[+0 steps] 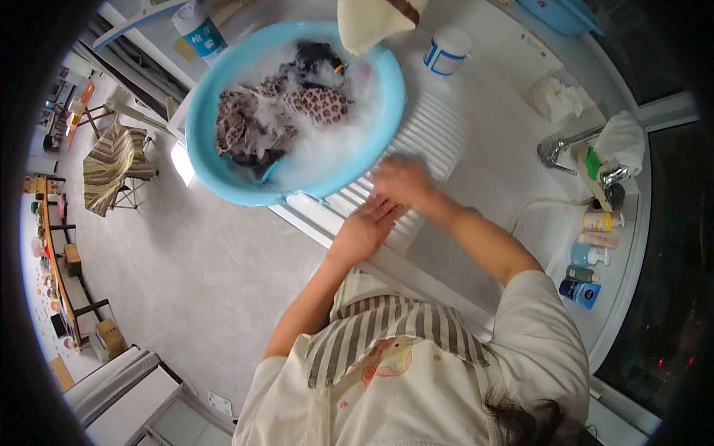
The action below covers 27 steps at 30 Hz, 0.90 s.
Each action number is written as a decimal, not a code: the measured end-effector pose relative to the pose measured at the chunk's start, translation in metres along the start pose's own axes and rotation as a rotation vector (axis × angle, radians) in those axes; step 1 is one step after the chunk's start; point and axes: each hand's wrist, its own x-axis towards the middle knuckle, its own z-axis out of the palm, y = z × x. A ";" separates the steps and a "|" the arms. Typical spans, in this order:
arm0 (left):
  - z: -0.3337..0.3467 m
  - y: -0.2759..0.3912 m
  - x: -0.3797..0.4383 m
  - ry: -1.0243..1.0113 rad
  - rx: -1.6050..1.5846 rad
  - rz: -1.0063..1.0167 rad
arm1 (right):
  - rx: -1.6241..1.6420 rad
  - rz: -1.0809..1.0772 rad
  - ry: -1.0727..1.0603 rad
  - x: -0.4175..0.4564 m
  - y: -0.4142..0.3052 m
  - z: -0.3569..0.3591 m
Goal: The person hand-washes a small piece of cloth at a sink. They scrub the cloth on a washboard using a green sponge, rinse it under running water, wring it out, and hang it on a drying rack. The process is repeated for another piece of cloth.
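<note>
My left hand (363,229) lies over the ribbed white washboard (435,131), its fingers stretched towards my other hand. Blurred by motion, my right hand (403,183) meets or overlaps those fingertips above the ribs. I see no item between the two hands, though the blur hides the right fingers. Just beyond them stands a light blue plastic basin (395,95), overlapping the washboard. Sudsy water (329,150) fills it. Leopard-print fabric (321,105) and a dark garment (313,58) lie partly sunk in the foam.
A cream cloth (368,25) hangs over the basin's far rim. Beside it stands a white tub (448,50); a blue-and-white bottle (198,30) is behind the basin. Right of the sink (502,161) are a chrome faucet (555,153) and several toiletries, including a yellow bottle (598,221).
</note>
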 end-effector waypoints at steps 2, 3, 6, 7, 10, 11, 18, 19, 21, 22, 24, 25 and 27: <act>0.003 0.001 -0.003 0.031 0.044 0.049 | -0.100 0.115 -0.184 0.004 0.025 0.002; 0.000 -0.003 0.003 0.054 0.082 0.082 | -0.089 0.169 -0.162 0.011 0.036 0.000; -0.001 0.001 0.002 0.070 0.058 0.052 | 0.374 0.069 -0.165 0.000 -0.001 -0.011; 0.000 0.003 0.001 0.057 0.041 0.036 | 0.361 -0.011 -0.141 -0.004 -0.006 -0.009; 0.003 0.004 0.001 0.065 0.073 0.063 | -0.020 -0.018 -0.100 0.001 0.012 0.008; -0.001 0.002 0.006 0.079 0.102 0.092 | -0.143 0.138 -0.134 0.010 0.031 0.011; 0.000 0.003 0.004 0.033 0.112 0.030 | 0.113 0.109 -0.047 -0.006 0.020 0.030; 0.001 0.006 0.005 0.043 0.096 0.036 | 0.154 0.152 -0.045 0.001 0.037 0.025; -0.002 0.012 0.020 0.043 0.059 0.106 | -0.035 0.214 -0.073 -0.021 0.102 0.050; -0.001 0.006 0.011 0.036 0.074 0.063 | 0.103 0.134 -0.038 -0.012 0.066 0.044; 0.002 0.001 0.001 0.011 0.101 0.025 | 0.563 -0.136 0.018 -0.018 -0.006 -0.003; 0.002 0.004 -0.002 -0.012 0.106 0.013 | 0.404 -0.143 0.065 -0.022 -0.003 -0.001; 0.004 0.004 0.005 0.018 0.102 0.022 | 0.084 -0.156 0.159 -0.021 0.020 0.006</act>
